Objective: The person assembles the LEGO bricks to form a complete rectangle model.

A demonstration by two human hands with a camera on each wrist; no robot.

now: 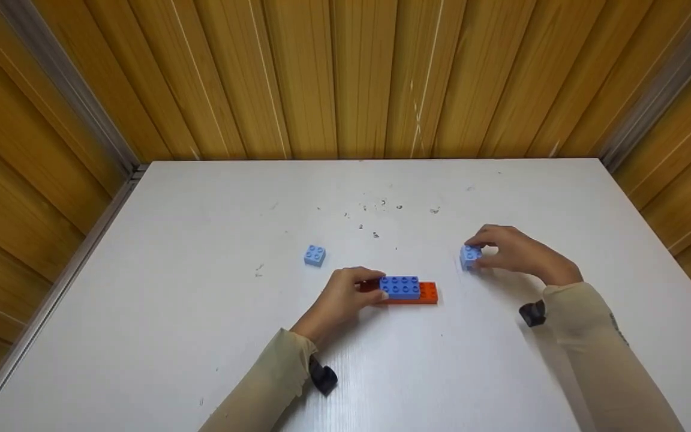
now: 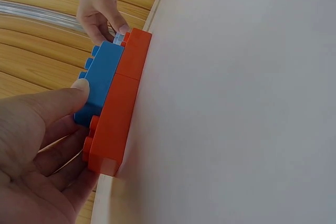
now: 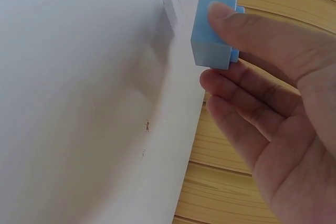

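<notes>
Two red bricks (image 2: 111, 124) lie end to end on the white table, and a longer blue brick (image 1: 400, 287) sits on top across their seam. My left hand (image 1: 342, 298) grips the blue brick near its left end, the thumb (image 2: 80, 90) flat on its side. Over on the right, my right hand (image 1: 513, 255) pinches a small light blue brick (image 3: 214, 27) between thumb and fingers. The right wrist view shows that brick's studs turned toward the palm. Fingers of the left hand cover the left end of the red bricks in the head view.
Another small light blue brick (image 1: 315, 255) stands alone, studs up, behind and left of the red bricks. Dark scuff marks dot the white table (image 1: 171, 240). Wood-patterned panels (image 1: 357, 78) rise behind it and along both sides.
</notes>
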